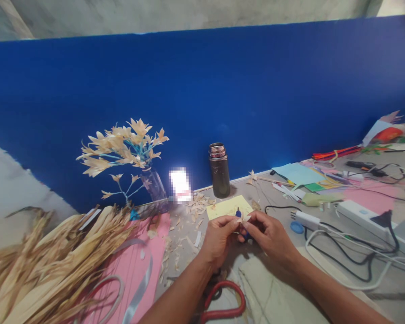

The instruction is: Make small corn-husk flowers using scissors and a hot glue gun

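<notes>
My left hand (pixel 219 234) and my right hand (pixel 268 230) meet over the table, thumbs and fingertips pinched together. Between them is a small pale husk piece (pixel 243 219), mostly covered by the fingers. A dark blue pointed nozzle (pixel 238 212) shows just behind the fingertips, over a yellow sheet of paper (pixel 219 209); the rest of that tool is hidden by my hands. Below my left wrist lie red-handled scissors (pixel 240 300), their blades largely out of sight.
Dried corn husks (pixel 50 270) and pink paper (pixel 160 243) cover the left side. Husk flowers (pixel 121 144) stand in a clear bottle (pixel 154 184). A dark flask (pixel 220 175) stands behind my hands. Husk scraps (pixel 199 204) lie nearby. Cables and a power strip (pixel 364 220) fill the right.
</notes>
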### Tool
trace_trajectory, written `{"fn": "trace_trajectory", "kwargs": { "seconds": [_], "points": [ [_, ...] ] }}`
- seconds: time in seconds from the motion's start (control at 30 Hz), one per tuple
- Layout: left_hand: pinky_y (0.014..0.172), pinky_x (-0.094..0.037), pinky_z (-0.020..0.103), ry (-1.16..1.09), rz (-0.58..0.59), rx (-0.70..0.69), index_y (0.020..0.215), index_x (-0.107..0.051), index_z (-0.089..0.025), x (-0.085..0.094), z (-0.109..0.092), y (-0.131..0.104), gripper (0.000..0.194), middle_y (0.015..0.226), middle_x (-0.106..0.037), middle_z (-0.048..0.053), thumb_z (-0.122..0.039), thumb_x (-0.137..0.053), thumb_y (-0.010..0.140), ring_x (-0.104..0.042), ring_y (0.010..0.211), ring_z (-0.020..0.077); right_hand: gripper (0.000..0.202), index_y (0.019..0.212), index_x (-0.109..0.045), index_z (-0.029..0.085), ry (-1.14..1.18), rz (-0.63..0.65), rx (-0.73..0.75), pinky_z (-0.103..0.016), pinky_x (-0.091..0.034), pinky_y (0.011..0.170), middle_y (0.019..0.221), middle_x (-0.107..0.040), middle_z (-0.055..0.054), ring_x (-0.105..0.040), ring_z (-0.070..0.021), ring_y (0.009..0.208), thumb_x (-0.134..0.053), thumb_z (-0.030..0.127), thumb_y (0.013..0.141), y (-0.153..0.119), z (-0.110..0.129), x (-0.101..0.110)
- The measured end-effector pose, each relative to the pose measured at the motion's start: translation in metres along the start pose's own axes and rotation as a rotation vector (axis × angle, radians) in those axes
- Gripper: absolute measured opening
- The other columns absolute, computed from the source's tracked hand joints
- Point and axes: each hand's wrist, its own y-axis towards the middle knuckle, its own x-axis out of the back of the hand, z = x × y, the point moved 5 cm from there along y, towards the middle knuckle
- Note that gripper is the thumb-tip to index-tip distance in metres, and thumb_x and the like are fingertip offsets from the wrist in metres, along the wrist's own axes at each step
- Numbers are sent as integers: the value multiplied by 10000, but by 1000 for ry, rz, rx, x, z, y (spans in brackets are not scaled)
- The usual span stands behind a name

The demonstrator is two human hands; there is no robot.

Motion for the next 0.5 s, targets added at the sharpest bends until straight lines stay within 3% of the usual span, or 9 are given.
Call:
{"fn": "trace_trajectory", "kwargs": {
  "seconds": [0.23,0.5],
  "points": [
    [523,-496,204,-119,-31,115,732,-726,-88,3,7,0,315,635,-704,69,-238,-927,541,-640,567,130,216,679,-573,212,-32,11,37,-252,-419,568,626,-638,12,-555,-150,584,-545,325,861,0,-1,0],
    [545,-493,205,-126,-46,67,712,-705,-95,3,9,1,310,665,-711,58,-246,-925,553,-620,525,105,134,773,-603,205,-114,58,54,-267,-413,578,676,-659,3,-563,-161,605,-586,319,840,1,-9,-3]
  ]
}}
